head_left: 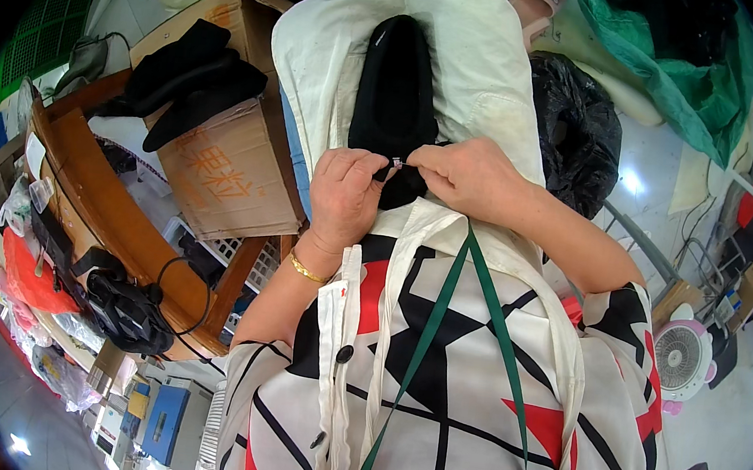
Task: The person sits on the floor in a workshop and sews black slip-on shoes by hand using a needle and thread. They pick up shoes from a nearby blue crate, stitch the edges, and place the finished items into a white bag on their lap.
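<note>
Both hands (400, 187) pinching black slipper (396, 90) heel, cream apron (469, 52) beneath.

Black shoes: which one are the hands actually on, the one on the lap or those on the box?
The black shoe on the cream apron; both hands pinch its near end. The other black shoes lie untouched on the cardboard box.
</note>
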A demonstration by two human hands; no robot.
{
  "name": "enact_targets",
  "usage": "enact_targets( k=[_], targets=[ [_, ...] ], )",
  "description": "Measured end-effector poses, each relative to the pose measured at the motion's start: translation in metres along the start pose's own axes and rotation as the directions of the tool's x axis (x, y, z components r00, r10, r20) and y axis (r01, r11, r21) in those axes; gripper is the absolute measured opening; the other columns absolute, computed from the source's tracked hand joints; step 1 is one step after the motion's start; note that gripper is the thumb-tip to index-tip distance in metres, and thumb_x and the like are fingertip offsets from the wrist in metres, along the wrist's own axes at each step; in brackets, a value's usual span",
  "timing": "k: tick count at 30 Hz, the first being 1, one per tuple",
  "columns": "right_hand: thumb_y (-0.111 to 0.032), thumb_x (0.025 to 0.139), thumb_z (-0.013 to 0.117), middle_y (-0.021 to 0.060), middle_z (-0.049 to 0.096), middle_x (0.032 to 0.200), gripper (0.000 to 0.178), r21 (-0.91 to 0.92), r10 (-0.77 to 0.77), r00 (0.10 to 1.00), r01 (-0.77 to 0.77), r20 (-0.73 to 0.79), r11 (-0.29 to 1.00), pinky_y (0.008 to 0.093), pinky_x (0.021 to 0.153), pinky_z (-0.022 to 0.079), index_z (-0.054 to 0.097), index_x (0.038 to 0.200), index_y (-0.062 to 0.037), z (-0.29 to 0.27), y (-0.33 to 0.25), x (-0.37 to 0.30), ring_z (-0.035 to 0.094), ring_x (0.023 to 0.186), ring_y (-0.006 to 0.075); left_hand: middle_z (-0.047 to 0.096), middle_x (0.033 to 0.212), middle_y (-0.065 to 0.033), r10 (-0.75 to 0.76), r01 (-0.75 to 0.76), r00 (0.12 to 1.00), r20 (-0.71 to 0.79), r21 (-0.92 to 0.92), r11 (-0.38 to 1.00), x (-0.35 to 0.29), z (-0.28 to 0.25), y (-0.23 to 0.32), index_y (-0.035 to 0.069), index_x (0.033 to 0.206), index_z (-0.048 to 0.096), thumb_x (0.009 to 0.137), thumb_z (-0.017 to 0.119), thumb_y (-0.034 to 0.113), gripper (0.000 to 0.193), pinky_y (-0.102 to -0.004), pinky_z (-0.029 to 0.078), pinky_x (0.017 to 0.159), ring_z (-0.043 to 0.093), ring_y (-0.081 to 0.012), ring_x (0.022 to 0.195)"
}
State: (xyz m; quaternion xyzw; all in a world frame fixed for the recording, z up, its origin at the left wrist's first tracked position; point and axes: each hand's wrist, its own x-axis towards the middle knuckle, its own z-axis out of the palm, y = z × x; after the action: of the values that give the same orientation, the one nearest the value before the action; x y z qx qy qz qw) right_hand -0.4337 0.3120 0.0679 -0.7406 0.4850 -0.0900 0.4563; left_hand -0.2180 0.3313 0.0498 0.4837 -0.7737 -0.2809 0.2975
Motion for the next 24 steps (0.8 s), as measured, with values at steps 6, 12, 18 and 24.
enact_targets(
  k=[6, 12, 18, 24],
  targets=[
    [-0.014, 0.085, 0.061, 0.0122, 0.064, 0.067, 0.015, -0.029, -0.03, 1.0, 0.03, 0.002, 0.999, 0.0409, 0.056, 0.049, 0.067, 0.099, -0.0112, 0.001, 0.001, 0.001, 0.062, 0.062, 0.0334, 0.064, 0.089, -0.0098, 0.006, -0.006, 1.0, -0.005, -0.008, 1.0, -0.001, 0.001, 0.0, 0.005, 0.093, 0.066, 0.067, 0.073, -0.008, 0.03, -0.0369, 0.048, 0.07, 0.059, -0.0291, 0.081],
    [-0.012, 0.084, 0.058, 0.0137, 0.061, 0.059, 0.013, -0.119, 0.023, 0.997, -0.015, 0.068, 0.993, 0.0458, 0.05, 0.047, 0.052, 0.093, -0.0052, 0.014, -0.011, 0.003, 0.063, 0.057, 0.0339, 0.064, 0.085, -0.0074, 0.023, -0.023, 1.0, -0.014, -0.01, 1.0, 0.001, 0.003, 0.0, 0.007, 0.091, 0.065, 0.066, 0.073, -0.005, 0.03, -0.037, 0.048, 0.068, 0.06, -0.0281, 0.078],
    [-0.012, 0.084, 0.058, 0.0126, 0.061, 0.058, 0.012, -0.127, -0.028, 0.997, 0.019, -0.067, 0.992, 0.0443, 0.046, 0.046, 0.049, 0.09, -0.0044, 0.033, -0.006, 0.0, 0.062, 0.054, 0.0329, 0.065, 0.087, -0.0089, -0.015, 0.014, 1.0, -0.026, -0.027, 1.0, -0.003, 0.0, 0.002, 0.006, 0.093, 0.066, 0.068, 0.071, -0.006, 0.028, -0.0367, 0.048, 0.069, 0.06, -0.0285, 0.079],
    [-0.013, 0.085, 0.058, 0.0134, 0.061, 0.059, 0.012, -0.108, -0.05, 0.993, 0.038, -0.104, 0.993, 0.0451, 0.047, 0.047, 0.05, 0.089, -0.0044, 0.034, -0.002, 0.0, 0.062, 0.054, 0.0336, 0.064, 0.088, -0.0082, -0.049, 0.049, 0.999, -0.007, 0.005, 0.999, -0.004, -0.002, 0.004, 0.006, 0.094, 0.067, 0.068, 0.072, -0.003, 0.027, -0.0368, 0.047, 0.069, 0.059, -0.0281, 0.08]
  ],
)
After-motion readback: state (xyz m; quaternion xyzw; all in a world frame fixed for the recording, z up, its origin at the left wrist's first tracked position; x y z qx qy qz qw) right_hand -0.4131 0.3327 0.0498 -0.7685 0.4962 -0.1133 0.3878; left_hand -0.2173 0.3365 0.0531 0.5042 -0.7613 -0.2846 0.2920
